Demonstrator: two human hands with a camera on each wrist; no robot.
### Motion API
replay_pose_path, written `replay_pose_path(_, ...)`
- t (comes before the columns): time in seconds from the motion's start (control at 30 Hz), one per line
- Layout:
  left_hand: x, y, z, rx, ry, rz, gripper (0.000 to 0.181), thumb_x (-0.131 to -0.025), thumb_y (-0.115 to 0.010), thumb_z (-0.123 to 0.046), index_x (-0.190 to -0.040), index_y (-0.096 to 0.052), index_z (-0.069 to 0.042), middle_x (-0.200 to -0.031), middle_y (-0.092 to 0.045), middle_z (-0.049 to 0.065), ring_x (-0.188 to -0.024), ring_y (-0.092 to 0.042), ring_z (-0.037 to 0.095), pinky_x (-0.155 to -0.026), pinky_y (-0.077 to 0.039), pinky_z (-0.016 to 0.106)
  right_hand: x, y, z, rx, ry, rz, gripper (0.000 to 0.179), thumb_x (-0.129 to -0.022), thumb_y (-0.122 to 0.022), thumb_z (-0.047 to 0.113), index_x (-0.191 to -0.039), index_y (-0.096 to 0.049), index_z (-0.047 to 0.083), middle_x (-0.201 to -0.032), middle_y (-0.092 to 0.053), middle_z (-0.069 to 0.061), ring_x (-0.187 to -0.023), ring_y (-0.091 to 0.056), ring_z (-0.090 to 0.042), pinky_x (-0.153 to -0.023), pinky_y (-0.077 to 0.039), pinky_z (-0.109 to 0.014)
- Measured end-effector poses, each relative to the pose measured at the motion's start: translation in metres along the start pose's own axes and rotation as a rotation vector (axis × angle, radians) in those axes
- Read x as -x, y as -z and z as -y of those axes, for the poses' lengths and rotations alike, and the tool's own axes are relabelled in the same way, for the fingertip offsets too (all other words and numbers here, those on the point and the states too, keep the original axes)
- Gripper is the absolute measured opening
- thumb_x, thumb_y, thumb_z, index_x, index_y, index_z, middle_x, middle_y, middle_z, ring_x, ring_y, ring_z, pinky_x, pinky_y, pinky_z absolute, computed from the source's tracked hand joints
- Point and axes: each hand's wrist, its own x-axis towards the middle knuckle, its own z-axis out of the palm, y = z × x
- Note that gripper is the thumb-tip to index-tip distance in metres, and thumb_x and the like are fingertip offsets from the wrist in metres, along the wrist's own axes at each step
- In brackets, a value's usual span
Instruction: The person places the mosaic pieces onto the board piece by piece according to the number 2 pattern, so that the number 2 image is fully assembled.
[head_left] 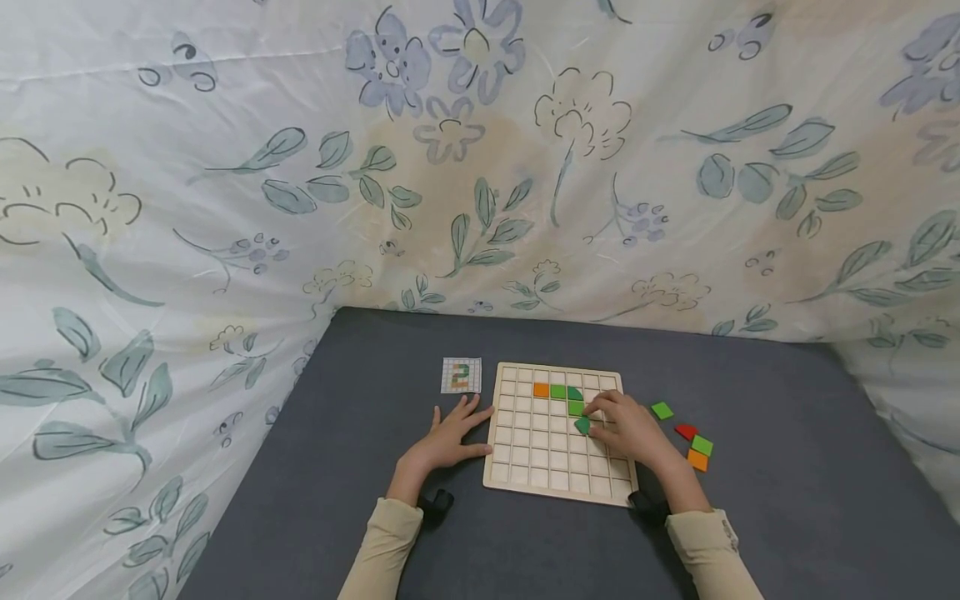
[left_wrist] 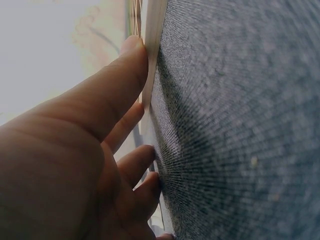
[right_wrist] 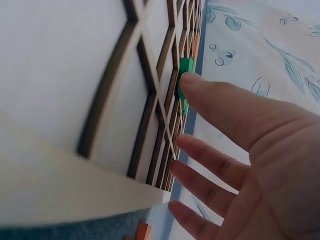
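A pale wooden grid board [head_left: 528,458] lies on the table. My left hand [head_left: 447,437] is spread at its left side, with thumb [left_wrist: 132,62] and fingertips against the board edge. Over the board's right half, my right hand [head_left: 630,425] pinches a dark green tile [head_left: 582,427] with one rounded side; the thumb [right_wrist: 195,85] presses on it, and its index finger is hidden in the right wrist view. In the grid above sit an orange square tile [head_left: 541,390], a light green tile [head_left: 557,391], a dark green rounded tile [head_left: 574,392] and another light green tile [head_left: 576,408].
A small pattern card [head_left: 461,376] with a coloured figure on a grid lies left of the board. To the right are loose tiles: a light green one [head_left: 662,410], a red one [head_left: 686,432], another green one [head_left: 702,445] and an orange one [head_left: 697,460]. Flowered cloth [head_left: 480,283] hangs behind the table.
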Motion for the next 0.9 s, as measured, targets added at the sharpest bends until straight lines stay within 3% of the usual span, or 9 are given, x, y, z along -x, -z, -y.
replay_pose_path(0.23, 0.0, -0.001, 0.0, 0.001, 0.001, -0.007, 0.068, -0.089, -0.061, -0.036, -0.146, -0.032, -0.015, -0.154, -0.017, 0.016, -0.142, -0.007, 0.035, -0.105, 0.006, 0.068, 0.0, -0.001, 0.005, 0.007, -0.014, -0.031, 0.02, -0.08, -0.074, 0.022, -0.098, -0.067, 0.016, -0.116, -0.058, -0.011, -0.102, -0.054, -0.034, -0.078, -0.046, -0.055)
replay_pose_path(0.47, -0.001, -0.001, 0.001, 0.003, 0.003, -0.006, 0.068, -0.089, -0.061, -0.038, -0.146, -0.032, -0.015, -0.153, -0.016, 0.016, -0.142, -0.007, 0.035, -0.105, 0.007, 0.067, -0.002, -0.004, 0.01, 0.039, -0.018, -0.065, 0.018, -0.077, -0.076, 0.025, -0.092, -0.067, 0.017, -0.11, -0.06, -0.009, -0.095, -0.057, -0.029, -0.07, -0.047, -0.049)
replay_pose_path(0.73, 0.0, -0.005, 0.012, 0.086, -0.083, -0.028, 0.071, -0.087, -0.054, -0.054, -0.147, -0.029, -0.026, -0.155, -0.013, 0.014, -0.143, -0.002, 0.033, -0.103, 0.015, 0.067, -0.002, -0.005, 0.011, 0.056, -0.023, -0.079, 0.017, -0.076, -0.076, 0.025, -0.088, -0.067, 0.017, -0.107, -0.06, -0.008, -0.09, -0.057, -0.028, -0.066, -0.048, -0.046)
replay_pose_path(0.9, 0.001, -0.002, 0.004, 0.044, -0.023, -0.009, 0.07, -0.088, -0.059, -0.044, -0.147, -0.031, -0.019, -0.154, -0.015, 0.015, -0.142, -0.005, 0.034, -0.106, 0.01, 0.066, -0.002, -0.005, 0.01, 0.051, -0.021, -0.083, 0.015, -0.077, -0.076, 0.024, -0.087, -0.067, 0.017, -0.107, -0.06, -0.007, -0.09, -0.056, -0.027, -0.064, -0.047, -0.043)
